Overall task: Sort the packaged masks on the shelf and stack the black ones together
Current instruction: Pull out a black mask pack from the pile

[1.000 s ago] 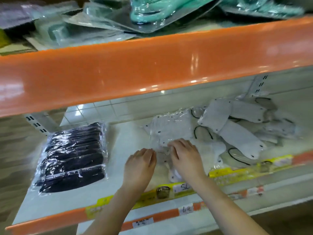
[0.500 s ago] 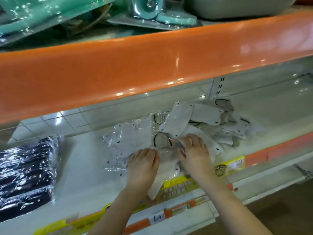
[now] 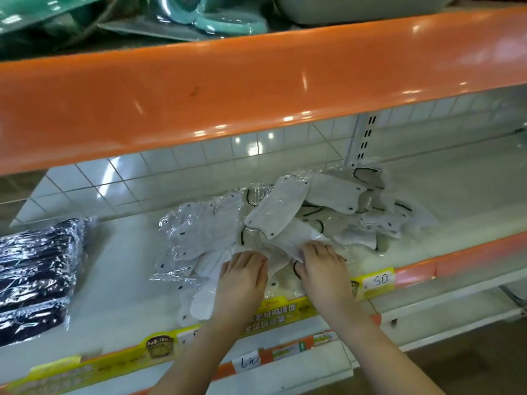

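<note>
A loose heap of white masks in clear plastic wrappers (image 3: 288, 215) lies in the middle of the white shelf (image 3: 119, 269). My left hand (image 3: 242, 280) rests palm down on the near edge of the heap, fingers curled onto a wrapper. Beside it, my right hand (image 3: 323, 269) lies on the packets, fingertips bent into the pile. Whether either hand pinches a wrapper cannot be told. A stack of black masks in clear plastic (image 3: 37, 275) sits at the shelf's left end, apart from both hands.
An orange shelf edge (image 3: 256, 89) hangs overhead, with teal packaged goods (image 3: 216, 18) on it. Yellow and orange price strips (image 3: 379, 280) run along the front lip. A slotted upright (image 3: 362, 141) stands at the tiled back wall.
The view has swung right, so the black stack slid to the left edge. Both hands have stayed on the white heap, shifting slightly deeper into it.
</note>
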`<state>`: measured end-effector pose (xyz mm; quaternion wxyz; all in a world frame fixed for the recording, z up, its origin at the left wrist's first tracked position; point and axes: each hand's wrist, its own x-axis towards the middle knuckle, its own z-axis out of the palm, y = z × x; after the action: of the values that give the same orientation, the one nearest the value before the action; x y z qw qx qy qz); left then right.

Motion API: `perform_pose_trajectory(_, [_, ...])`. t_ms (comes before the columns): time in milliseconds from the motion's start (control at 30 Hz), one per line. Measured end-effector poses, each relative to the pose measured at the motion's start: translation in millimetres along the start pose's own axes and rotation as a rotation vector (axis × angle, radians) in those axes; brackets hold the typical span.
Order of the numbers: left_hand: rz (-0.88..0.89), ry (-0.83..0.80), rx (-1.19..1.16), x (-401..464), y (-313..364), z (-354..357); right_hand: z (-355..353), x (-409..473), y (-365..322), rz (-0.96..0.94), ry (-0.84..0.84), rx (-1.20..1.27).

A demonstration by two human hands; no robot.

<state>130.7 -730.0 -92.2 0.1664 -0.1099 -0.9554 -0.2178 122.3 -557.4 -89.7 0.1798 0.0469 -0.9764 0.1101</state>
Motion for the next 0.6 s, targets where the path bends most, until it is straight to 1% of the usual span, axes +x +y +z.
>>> perform_pose_trajectory(133, [-0.030, -0.028, -0.031, -1, 1, -1, -6, -1, 5, -0.003, -0.028, 0.126])
perform_pose_trajectory(200, [-0.058, -0.034, -0.082, 1, -1, -1, -16, -2, 9, 0.017, -0.053, 0.161])
perform_pose_trajectory(267, [-0.174, -0.034, -0.243, 1, 0, -6, -29, 1, 14, 0.053, -0.116, 0.190])
perform_pose_trajectory(367, [-0.376, -0.040, -0.486, 3, 5, -18, -51, 7, 20, 0.044, -0.187, 0.292])
perform_pose_trajectory(433, [-0.440, -0.036, -0.561, 9, 6, -24, -67, 10, 22, 0.026, -0.239, 0.401])
perform_pose_trajectory(500, [-0.490, -0.047, -0.639, 18, 8, -33, -83, 16, 24, 0.013, -0.324, 0.546])
perform_pose_trajectory(600, [-0.592, -0.027, -0.850, 28, 10, -48, -94, 24, 29, -0.033, -0.448, 0.701])
